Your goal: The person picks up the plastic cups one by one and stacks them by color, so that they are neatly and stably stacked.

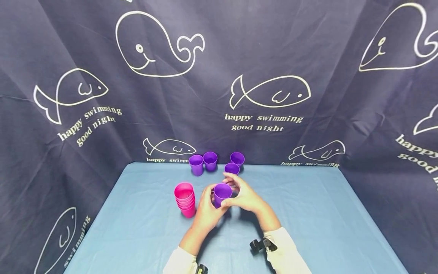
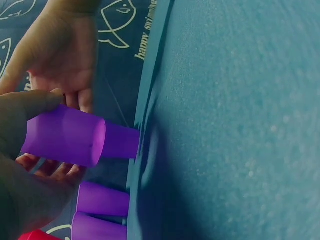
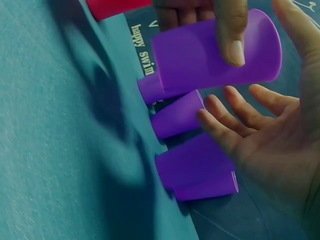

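Note:
My left hand [image 1: 208, 209] grips a purple cup [image 1: 222, 193], its thumb lying along the cup's side in the right wrist view. That cup is upright and raised over the blue table. Close at its right is my right hand [image 1: 247, 196], fingers spread and loosely bent, palm facing the cup. In the right wrist view there is a gap between these fingers [image 3: 235, 112] and the cup. A stack of pink cups [image 1: 185, 201] stands just left of my left hand.
Toward the back of the table [image 1: 143, 190] stand two purple cups [image 1: 196, 166] side by side on the left. Two more purple cups [image 1: 237, 158] stand to the right, the nearer one partly behind my right hand. A dark curtain [image 1: 212, 95] with white fish drawings hangs behind.

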The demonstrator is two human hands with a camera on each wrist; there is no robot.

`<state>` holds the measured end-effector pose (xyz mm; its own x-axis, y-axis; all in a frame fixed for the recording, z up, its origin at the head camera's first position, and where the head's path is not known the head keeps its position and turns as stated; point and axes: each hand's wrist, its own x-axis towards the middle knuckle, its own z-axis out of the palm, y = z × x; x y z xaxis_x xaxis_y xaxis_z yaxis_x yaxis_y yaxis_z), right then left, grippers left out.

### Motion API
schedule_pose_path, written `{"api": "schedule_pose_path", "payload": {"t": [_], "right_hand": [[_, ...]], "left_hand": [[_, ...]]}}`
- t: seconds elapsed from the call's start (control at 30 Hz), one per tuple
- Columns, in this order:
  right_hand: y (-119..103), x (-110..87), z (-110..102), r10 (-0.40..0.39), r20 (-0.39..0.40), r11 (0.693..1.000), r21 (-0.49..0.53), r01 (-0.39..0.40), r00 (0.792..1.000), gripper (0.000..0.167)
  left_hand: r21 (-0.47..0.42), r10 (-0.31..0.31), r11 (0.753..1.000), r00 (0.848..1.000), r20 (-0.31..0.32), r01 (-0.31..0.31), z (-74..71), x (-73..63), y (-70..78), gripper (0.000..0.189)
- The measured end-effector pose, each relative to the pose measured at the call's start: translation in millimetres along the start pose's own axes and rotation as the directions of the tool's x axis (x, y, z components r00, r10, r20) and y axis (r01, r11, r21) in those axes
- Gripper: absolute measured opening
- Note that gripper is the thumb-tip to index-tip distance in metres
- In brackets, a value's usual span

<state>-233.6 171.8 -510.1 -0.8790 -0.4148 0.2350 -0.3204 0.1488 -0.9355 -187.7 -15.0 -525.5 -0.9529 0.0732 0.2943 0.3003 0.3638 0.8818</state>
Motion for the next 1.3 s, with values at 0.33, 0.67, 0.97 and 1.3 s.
{"api": "schedule_pose_path", "payload": {"t": [0.33, 0.67, 0.97, 1.3], "right_hand": [[-5, 1.7, -3, -0.01, -0.207, 0.997, 0.079, 0.027, 0.978, 0.064], [-1, 17.6, -3, 0.153, -0.534, 0.988, 0.082, -0.13, 0.831, 0.045], [13, 26.3, -3, 0.168, -0.63, 0.98, 0.021, -0.199, 0.758, 0.065], [29, 32.0, 4, 0.226, -0.616, 0.96, 0.007, -0.281, 0.755, 0.072]], "left_hand": [[0.016, -0.075, 0.997, 0.997, 0.022, 0.075, 1.6, -2.1, 3.9, 0.07], [0.005, -0.11, 0.994, 0.994, 0.018, 0.11, 0.1, -1.4, -0.4, 0.07], [0.03, -0.121, 0.992, 0.992, 0.031, 0.121, -2.9, -4.0, -3.9, 0.068], [0.077, -0.085, 0.994, 0.995, 0.046, 0.081, -6.2, -6.2, -6.5, 0.069]]}}
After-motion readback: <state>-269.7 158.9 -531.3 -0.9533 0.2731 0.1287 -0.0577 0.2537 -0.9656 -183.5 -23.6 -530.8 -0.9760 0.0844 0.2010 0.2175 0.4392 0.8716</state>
